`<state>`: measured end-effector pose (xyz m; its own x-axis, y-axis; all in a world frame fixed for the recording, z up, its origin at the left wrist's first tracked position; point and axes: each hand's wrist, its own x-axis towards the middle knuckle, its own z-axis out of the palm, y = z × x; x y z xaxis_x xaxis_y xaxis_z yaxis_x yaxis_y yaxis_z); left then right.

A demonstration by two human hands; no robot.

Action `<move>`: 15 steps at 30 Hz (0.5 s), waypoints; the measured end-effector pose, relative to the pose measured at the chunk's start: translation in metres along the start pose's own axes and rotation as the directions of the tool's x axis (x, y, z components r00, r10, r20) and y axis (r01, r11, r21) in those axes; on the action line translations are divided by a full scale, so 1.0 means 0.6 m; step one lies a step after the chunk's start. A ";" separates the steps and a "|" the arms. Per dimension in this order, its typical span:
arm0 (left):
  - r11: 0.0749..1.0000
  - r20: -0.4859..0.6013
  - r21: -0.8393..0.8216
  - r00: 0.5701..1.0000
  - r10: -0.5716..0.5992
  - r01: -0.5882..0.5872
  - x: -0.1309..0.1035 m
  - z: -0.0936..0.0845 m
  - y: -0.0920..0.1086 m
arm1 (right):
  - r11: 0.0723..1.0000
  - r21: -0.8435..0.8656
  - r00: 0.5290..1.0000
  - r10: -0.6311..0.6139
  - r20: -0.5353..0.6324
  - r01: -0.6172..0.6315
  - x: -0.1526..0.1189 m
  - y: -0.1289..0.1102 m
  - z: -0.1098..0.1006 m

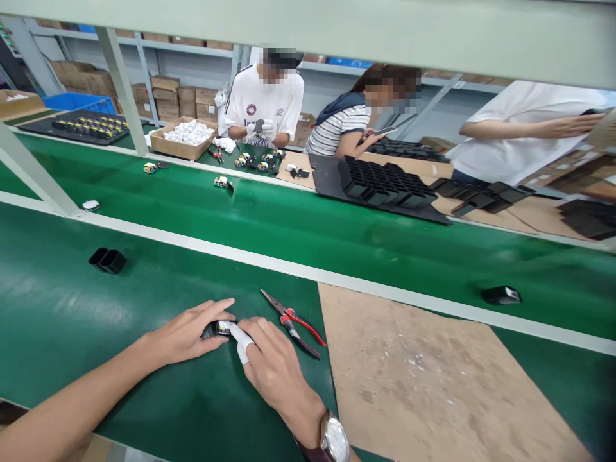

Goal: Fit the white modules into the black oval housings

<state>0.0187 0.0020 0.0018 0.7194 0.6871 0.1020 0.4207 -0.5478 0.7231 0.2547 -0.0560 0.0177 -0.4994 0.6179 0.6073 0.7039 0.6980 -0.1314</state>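
Note:
My left hand (195, 330) grips a small black plastic housing (208, 332) between thumb and fingers, just above the green work surface. A small circuit board (224, 328) with white and yellow parts shows at the housing's mouth. My right hand (272, 359), with a white finger cot on one finger and a watch at the wrist, is closed with its fingertips at that board. Its thumb is largely hidden. Long-nose pliers (287, 314) with red and black handles lie just beyond my right hand. Two black housings (107, 260) stand side by side farther left.
A brown board (423, 372) lies at right. Beyond a white rail, the green conveyor belt (298, 218) carries circuit boards (222, 183) and a black housing (501, 295). Across it are co-workers, a carton of white parts (180, 154) and stacked black housings (385, 181). A slanted post rises at left.

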 end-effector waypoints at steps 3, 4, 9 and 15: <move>1.000 0.006 -0.010 1.000 -0.010 0.010 0.000 0.000 -0.001 | 0.997 -0.066 0.998 -0.037 0.044 0.039 0.004 -0.002 -0.004; 1.000 0.007 -0.015 1.000 -0.014 0.015 0.000 0.000 -0.002 | 0.996 -0.078 0.998 -0.039 0.055 0.044 0.004 -0.002 -0.004; 0.999 0.002 -0.023 1.000 -0.022 0.022 0.001 0.001 -0.003 | 0.999 -0.044 1.000 0.001 -0.012 -0.001 -0.002 0.006 0.001; 0.999 0.002 -0.023 1.000 -0.024 0.024 0.000 0.003 -0.001 | 0.998 0.049 0.999 0.035 0.001 -0.035 -0.008 0.002 0.006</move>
<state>0.0193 0.0016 0.0000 0.7103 0.6989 0.0835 0.4250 -0.5204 0.7407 0.2562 -0.0566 0.0121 -0.4753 0.6420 0.6016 0.6952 0.6931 -0.1904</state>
